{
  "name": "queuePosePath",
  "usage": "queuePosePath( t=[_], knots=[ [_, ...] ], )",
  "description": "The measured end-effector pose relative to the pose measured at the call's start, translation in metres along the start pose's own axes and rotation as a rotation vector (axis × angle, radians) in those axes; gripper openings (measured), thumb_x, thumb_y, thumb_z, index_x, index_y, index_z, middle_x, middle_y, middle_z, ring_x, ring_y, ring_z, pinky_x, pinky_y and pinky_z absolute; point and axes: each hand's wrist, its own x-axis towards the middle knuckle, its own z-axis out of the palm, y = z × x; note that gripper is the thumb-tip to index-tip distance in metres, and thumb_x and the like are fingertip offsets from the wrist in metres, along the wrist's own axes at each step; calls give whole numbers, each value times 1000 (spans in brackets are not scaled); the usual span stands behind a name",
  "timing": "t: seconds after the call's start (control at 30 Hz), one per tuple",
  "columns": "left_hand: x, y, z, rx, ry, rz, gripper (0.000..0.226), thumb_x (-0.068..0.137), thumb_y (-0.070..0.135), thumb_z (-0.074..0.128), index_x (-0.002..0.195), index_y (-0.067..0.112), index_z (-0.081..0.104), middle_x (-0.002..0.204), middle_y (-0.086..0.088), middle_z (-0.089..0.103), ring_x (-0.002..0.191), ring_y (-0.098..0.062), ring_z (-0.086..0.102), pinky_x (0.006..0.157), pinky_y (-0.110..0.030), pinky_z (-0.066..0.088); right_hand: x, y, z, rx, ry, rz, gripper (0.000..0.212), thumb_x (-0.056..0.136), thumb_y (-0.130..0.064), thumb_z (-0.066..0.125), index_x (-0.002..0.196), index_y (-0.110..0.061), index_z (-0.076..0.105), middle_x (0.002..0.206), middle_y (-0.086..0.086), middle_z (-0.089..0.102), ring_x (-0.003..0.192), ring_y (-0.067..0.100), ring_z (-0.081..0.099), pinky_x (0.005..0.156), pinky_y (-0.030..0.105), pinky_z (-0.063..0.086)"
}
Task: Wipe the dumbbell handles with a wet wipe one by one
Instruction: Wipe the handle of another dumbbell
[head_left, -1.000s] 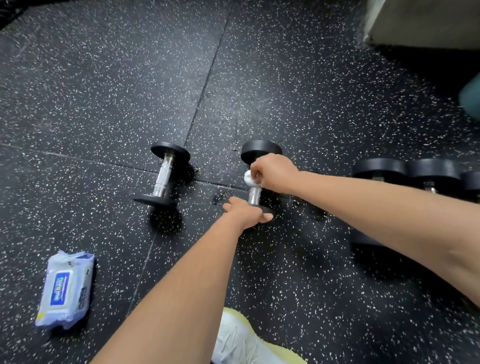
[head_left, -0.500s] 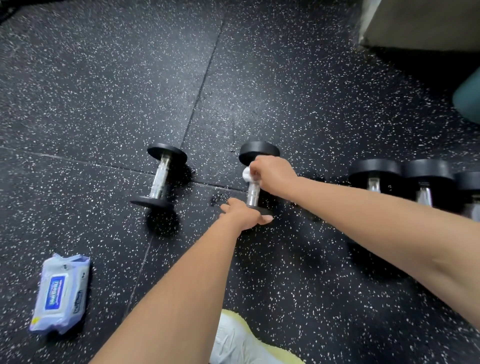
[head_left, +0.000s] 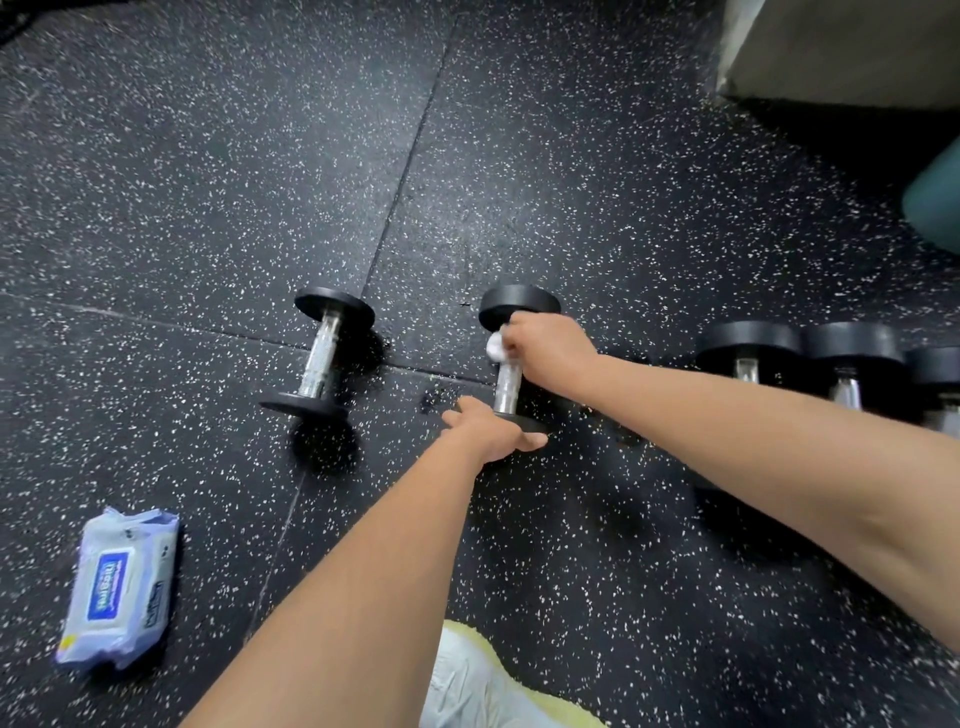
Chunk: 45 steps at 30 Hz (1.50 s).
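Partway — right hand curls the wet wipe round the middle dumbbell's handle, left hand grips its plate; dumbbells right of it likely remain.

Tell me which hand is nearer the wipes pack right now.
Left. The left hand rests on the dumbbell's near plate, closer to the wipes pack lying at lower left; the right hand grips a wipe on the handle, farther off.

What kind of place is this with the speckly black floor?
Most likely a gym or workout room. The floor is speckled black rubber matting, a dumbbell lies on it, and a row of dumbbells sits at the right.
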Motion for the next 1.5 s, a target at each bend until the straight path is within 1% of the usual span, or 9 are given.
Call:
queuePosePath(
  t=[0.13,0.37,0.53,0.73,0.9,1.1,1.2,1.33,1.5],
  knots=[
    [0,-1,-2,-52,-7,-8,132,81,49,84,162,10,-13,171,-17,-3,155,-43,15,119,-59,24,-5,-13,2,-52,58,119,15,86,-6,58,96,-14,65,100,5,58,83,31,61,59,36,39],
    [7,-7,-9,-256,-69,-1,116,82,40,76,164,19,-3,171,-12,0,155,-37,10,117,-59,22,-33,-15,14,-66,-46,-249,19,69,-6,72,85,-14,66,87,0,62,79,25,64,55,30,30],
    [3,-6,-7,-255,-46,-14,111,90,41,76,163,14,-3,171,-14,1,155,-40,13,119,-60,21,2,-1,-5,-126,39,-3,17,84,-3,59,95,-12,67,96,3,59,88,29,62,59,34,34],
    [2,-9,-5,-330,-83,-16,138,77,40,90,162,9,-13,171,-13,15,153,-40,22,120,-56,24,-13,-9,-4,-134,-80,-53,15,82,1,61,92,-9,68,95,4,58,83,27,61,61,38,47],
    [-2,-5,9,-261,-44,21,154,63,49,97,162,3,-12,167,-15,25,151,-38,30,117,-52,33,-26,4,-6,-179,-145,-268,21,77,2,62,90,-13,68,91,-1,57,82,23,59,58,32,33],
    [-1,-6,3,-290,-87,24,150,64,47,98,162,4,-6,168,-15,22,152,-38,29,116,-54,33,-3,1,-15,-88,-65,62,16,75,0,61,76,-15,59,85,1,52,81,30,63,56,33,36],
    [2,-8,2,-277,-89,21,151,61,49,98,162,4,-4,167,-15,24,150,-38,31,115,-53,35,-19,-10,-4,-117,-75,-35,15,80,-1,62,90,-11,69,95,3,60,85,29,64,65,38,52],
    [4,-11,4,-288,-85,34,151,59,49,99,162,5,-2,161,-14,33,144,-35,38,112,-49,38,-41,-8,8,-69,-213,-310,14,76,-6,66,83,-18,68,82,-8,49,72,22,57,55,33,40],
    [2,-7,7,-283,-75,11,156,60,50,99,162,7,-10,169,-15,22,151,-41,29,117,-58,33,-11,2,-8,-60,-100,-117,15,82,-11,62,90,-17,73,91,-4,59,81,26,63,63,35,50]
  ],
)
